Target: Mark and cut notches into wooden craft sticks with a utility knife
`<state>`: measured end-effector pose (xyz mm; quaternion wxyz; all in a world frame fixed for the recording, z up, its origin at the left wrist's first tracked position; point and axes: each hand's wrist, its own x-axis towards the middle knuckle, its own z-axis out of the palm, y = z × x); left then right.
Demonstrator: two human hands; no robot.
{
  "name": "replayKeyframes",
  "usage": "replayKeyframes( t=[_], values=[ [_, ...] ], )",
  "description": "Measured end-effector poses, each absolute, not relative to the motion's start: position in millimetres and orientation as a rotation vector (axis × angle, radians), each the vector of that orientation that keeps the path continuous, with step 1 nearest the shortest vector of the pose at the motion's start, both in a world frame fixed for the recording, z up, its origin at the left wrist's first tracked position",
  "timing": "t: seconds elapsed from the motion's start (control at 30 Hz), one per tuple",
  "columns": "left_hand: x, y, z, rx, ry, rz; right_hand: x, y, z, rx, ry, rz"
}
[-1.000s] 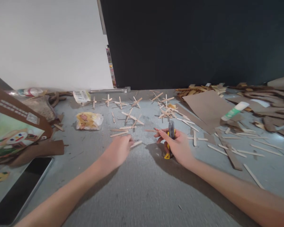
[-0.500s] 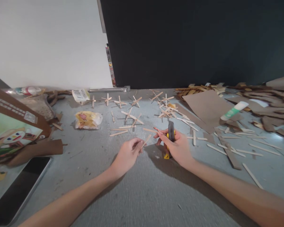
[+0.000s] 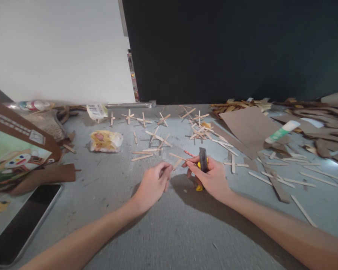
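Note:
My left hand (image 3: 155,181) is closed, with thumb and fingers pinching a short wooden craft stick (image 3: 177,164). Facing it, my right hand (image 3: 210,173) grips a black-and-yellow tool (image 3: 203,160) that looks like a utility knife. Its thumb and fingertips also pinch a second craft stick (image 3: 175,155), which points toward the left hand. The two sticks come close together or cross; whether they touch I cannot tell. A small red-and-white striped piece (image 3: 189,153) shows by the right fingers, its kind unclear. Beyond the hands stand crossed-stick pieces (image 3: 163,140).
Loose craft sticks (image 3: 301,183) and a glue stick (image 3: 283,132) lie right, beside brown cardboard (image 3: 243,125). A yellow-and-white packet (image 3: 105,141), a phone (image 3: 25,225) and a printed carton (image 3: 17,150) are left. A black panel (image 3: 228,52) rises behind.
The two sticks have come closer together between my hands, and the left one has tipped lower. My right hand keeps the tool; the view has shifted slightly.

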<state>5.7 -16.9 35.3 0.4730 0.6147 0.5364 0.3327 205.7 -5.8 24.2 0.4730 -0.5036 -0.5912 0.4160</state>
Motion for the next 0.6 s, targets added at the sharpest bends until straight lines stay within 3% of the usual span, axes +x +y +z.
replayKeyframes(
  t=[0.6],
  values=[
    [11.2,-23.9,32.2,1.341,1.176,0.893,207.5,-12.5,23.9,-1.201,-1.592,0.919]
  ],
)
